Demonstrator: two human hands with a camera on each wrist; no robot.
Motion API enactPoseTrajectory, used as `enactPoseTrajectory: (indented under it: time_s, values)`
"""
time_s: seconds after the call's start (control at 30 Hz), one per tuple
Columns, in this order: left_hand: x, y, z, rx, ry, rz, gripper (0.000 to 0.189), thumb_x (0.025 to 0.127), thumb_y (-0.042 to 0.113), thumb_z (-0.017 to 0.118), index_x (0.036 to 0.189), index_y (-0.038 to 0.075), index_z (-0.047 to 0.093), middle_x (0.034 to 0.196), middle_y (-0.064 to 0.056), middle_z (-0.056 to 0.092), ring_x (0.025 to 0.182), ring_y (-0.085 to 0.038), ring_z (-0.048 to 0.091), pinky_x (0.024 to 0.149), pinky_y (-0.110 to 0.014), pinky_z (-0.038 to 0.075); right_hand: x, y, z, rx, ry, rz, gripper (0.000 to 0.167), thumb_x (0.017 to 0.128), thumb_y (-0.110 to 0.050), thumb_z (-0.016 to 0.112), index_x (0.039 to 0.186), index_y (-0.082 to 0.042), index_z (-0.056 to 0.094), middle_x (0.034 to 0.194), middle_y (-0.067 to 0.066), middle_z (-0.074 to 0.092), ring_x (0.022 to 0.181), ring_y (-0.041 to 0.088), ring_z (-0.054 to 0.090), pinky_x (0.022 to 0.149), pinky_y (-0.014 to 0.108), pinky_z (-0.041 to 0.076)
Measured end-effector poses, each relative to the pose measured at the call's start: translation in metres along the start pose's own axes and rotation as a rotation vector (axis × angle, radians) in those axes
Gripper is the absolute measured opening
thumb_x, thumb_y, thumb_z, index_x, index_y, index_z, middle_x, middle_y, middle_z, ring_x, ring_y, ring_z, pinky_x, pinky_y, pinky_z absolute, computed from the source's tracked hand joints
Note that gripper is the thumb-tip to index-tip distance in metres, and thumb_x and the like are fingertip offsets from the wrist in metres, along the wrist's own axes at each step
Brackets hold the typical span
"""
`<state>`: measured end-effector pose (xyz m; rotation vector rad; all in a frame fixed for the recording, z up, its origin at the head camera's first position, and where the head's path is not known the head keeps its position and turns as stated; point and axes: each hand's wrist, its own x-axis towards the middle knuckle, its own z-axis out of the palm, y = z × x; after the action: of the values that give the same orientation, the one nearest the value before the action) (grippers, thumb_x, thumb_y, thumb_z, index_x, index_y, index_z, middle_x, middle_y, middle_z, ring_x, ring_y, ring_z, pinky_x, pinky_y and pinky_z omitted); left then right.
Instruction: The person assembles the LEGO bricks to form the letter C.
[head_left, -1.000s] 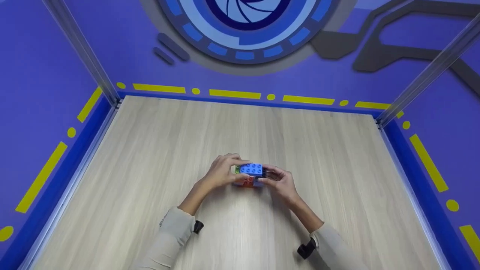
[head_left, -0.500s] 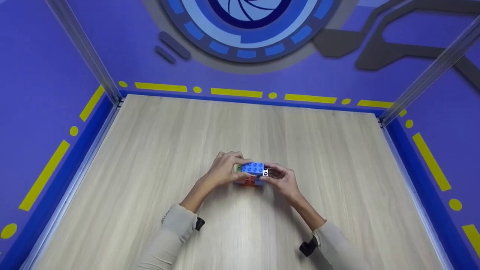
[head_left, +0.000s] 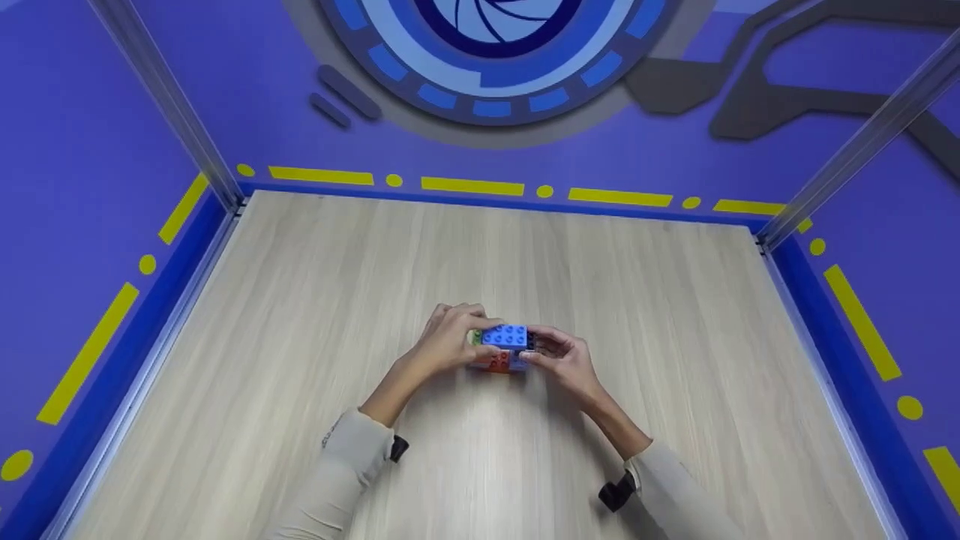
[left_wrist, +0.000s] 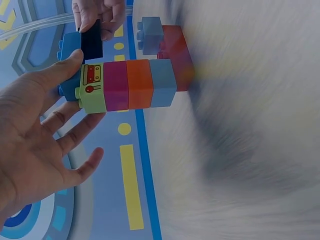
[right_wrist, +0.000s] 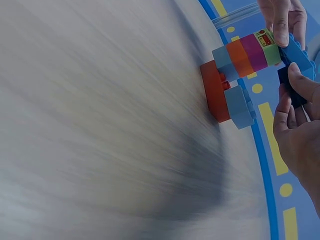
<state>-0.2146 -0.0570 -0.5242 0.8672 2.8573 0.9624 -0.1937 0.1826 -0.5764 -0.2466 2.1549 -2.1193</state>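
A blue brick [head_left: 505, 337] with studs on top lies across the head of a small toy-brick tower. My left hand [head_left: 445, 343] pinches it between thumb and fingers. Below its left end are stacked a light green brick [left_wrist: 93, 89] with a printed face, a magenta brick [left_wrist: 116, 86], an orange brick [left_wrist: 139, 84] and a light blue brick [left_wrist: 163, 83]. My right hand [head_left: 568, 366] pinches a black brick [right_wrist: 294, 91] at the blue brick's right end. A red brick [right_wrist: 215, 92] forms the base. Another light blue brick [right_wrist: 240, 107] sits on the red one, below the black brick.
The tower stands on a wood-grain table [head_left: 480, 262]. Blue-purple panels [head_left: 487, 157] with yellow dashes enclose the back and both sides. Metal posts [head_left: 161, 97] rise at the two back corners.
Both hands keep their hold in nearly the same place. The black brick's visible end looked white half a second ago and now looks dark. The head view has shifted slightly.
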Motion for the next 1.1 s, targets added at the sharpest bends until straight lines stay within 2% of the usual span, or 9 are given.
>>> enactPoseTrajectory:
  time_s: [0.27,0.6,0.77,0.9,1.1]
  values:
    - [-0.001,-0.003,0.0,-0.011,-0.005,-0.006,0.047,0.085,0.032,0.083,0.128,0.016,0.073,0.101,-0.005,0.071,0.089,-0.025,0.061,0.092,-0.05,0.043,0.001,-0.005,-0.001,-0.12,-0.068,-0.016,0.042,0.086,0.001,0.078,0.125,0.008,0.064,0.12,0.021,0.069,0.102,0.011,0.068,0.088,0.02,0.055]
    - [-0.004,-0.004,0.009,-0.069,0.029,0.004,0.047,0.086,0.032,0.082,0.129,0.018,0.072,0.102,-0.004,0.07,0.088,-0.028,0.062,0.088,-0.049,0.045,-0.002,-0.008,-0.008,-0.17,-0.105,-0.031,0.043,0.088,-0.004,0.078,0.128,0.004,0.065,0.125,0.022,0.067,0.109,0.016,0.065,0.091,0.023,0.055]
    - [-0.006,-0.006,0.013,-0.071,0.049,0.033,0.047,0.087,0.033,0.081,0.131,0.018,0.071,0.101,-0.006,0.069,0.085,-0.028,0.061,0.088,-0.05,0.047,-0.006,-0.01,-0.016,-0.181,-0.146,-0.044,0.051,0.09,-0.008,0.077,0.137,0.001,0.059,0.136,0.021,0.063,0.122,0.027,0.062,0.1,0.036,0.054]
    - [-0.008,-0.008,0.015,-0.066,0.066,0.069,0.046,0.091,0.035,0.077,0.133,0.018,0.07,0.102,-0.007,0.068,0.084,-0.026,0.06,0.084,-0.046,0.049,-0.009,-0.01,-0.03,-0.217,-0.144,-0.041,0.059,0.091,-0.009,0.077,0.144,0.0,0.053,0.147,0.024,0.055,0.134,0.036,0.056,0.111,0.051,0.046]
    - [-0.007,-0.008,0.015,-0.098,0.052,0.073,0.046,0.091,0.032,0.077,0.134,0.017,0.069,0.103,-0.009,0.07,0.088,-0.026,0.064,0.08,-0.042,0.051,-0.013,-0.012,-0.058,-0.289,-0.097,-0.026,0.062,0.091,-0.01,0.077,0.146,0.0,0.051,0.151,0.026,0.05,0.141,0.039,0.049,0.115,0.056,0.039]
